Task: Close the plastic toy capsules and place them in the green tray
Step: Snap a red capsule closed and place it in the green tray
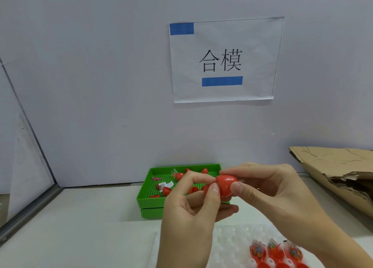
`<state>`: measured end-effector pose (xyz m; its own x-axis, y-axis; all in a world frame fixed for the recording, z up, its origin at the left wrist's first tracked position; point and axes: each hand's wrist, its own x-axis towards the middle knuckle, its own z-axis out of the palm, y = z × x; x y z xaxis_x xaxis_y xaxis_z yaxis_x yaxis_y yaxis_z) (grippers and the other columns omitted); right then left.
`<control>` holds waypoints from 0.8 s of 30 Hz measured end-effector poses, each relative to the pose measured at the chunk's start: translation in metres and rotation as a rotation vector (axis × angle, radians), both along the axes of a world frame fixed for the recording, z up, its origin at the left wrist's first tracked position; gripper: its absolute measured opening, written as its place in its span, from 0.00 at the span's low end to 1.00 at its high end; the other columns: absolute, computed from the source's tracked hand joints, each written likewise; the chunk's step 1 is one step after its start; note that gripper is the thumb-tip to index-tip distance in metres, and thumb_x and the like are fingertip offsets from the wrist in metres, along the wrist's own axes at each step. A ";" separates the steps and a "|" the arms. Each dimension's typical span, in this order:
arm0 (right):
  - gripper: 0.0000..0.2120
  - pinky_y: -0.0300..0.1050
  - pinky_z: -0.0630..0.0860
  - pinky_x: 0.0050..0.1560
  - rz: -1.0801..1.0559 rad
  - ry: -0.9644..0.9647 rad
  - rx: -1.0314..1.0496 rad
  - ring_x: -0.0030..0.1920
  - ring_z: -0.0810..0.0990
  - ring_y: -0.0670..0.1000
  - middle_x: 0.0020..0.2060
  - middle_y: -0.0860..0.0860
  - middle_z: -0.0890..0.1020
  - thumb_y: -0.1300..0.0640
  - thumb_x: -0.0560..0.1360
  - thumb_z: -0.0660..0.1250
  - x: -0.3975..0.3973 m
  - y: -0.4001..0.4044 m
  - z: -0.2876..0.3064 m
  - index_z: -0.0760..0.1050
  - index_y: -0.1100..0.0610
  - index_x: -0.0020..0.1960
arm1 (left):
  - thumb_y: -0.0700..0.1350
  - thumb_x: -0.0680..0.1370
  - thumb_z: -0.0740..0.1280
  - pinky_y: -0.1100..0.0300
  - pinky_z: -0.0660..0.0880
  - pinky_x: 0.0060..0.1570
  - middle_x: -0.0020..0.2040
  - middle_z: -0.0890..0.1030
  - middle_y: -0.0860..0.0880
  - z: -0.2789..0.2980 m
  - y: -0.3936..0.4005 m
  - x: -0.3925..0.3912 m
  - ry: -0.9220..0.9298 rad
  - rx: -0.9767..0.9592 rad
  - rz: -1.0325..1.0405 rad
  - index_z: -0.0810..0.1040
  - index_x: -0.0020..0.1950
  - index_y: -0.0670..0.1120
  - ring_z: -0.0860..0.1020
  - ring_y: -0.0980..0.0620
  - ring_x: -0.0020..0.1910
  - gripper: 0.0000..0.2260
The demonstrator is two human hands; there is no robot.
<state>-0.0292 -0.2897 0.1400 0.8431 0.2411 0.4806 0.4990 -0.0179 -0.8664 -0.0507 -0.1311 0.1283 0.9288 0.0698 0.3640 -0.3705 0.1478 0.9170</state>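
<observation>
A red plastic capsule (227, 184) hangs in the air in front of the green tray (145, 195). My right hand (268, 195) pinches its rounded half between thumb and forefinger. My left hand (191, 211) pinches the capsule's other end with thumb and fingertips. Inside the tray lie several red capsule halves (167, 190), small wrapped packets (161, 186) and a pink toy figure (157, 178). At the bottom right, a white moulded holder (228, 239) carries open red capsule halves with colourful toys inside (275, 249).
A torn cardboard box (339, 170) lies at the right against the wall. A paper sign with blue tape (222, 59) hangs on the wall. A metal-edged partition (28, 207) borders the white table (80, 227) at the left.
</observation>
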 end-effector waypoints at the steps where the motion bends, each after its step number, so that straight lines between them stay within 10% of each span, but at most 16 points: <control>1: 0.10 0.43 0.82 0.50 0.001 -0.002 -0.010 0.47 0.86 0.55 0.45 0.53 0.86 0.54 0.70 0.73 0.000 0.000 0.000 0.86 0.51 0.51 | 0.35 0.78 0.67 0.56 0.82 0.35 0.36 0.85 0.41 0.000 0.001 0.000 0.000 0.006 0.003 0.79 0.38 0.50 0.85 0.41 0.33 0.13; 19: 0.12 0.43 0.81 0.49 -0.053 -0.007 -0.018 0.47 0.86 0.54 0.45 0.53 0.86 0.52 0.68 0.73 0.004 0.000 -0.005 0.86 0.50 0.51 | 0.48 0.75 0.70 0.61 0.82 0.40 0.42 0.87 0.52 -0.008 0.004 0.002 -0.157 0.187 -0.012 0.73 0.52 0.61 0.86 0.49 0.40 0.11; 24: 0.12 0.40 0.80 0.47 -0.047 0.004 0.009 0.45 0.86 0.54 0.44 0.54 0.86 0.54 0.68 0.74 0.004 0.002 -0.005 0.86 0.51 0.51 | 0.46 0.71 0.69 0.59 0.82 0.39 0.44 0.87 0.50 -0.007 0.008 0.006 -0.150 0.134 -0.065 0.75 0.57 0.46 0.86 0.49 0.44 0.15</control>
<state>-0.0256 -0.2878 0.1351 0.8554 0.1966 0.4792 0.4944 -0.0340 -0.8686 -0.0444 -0.1231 0.1214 0.8645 -0.0468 0.5005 -0.4980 0.0560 0.8654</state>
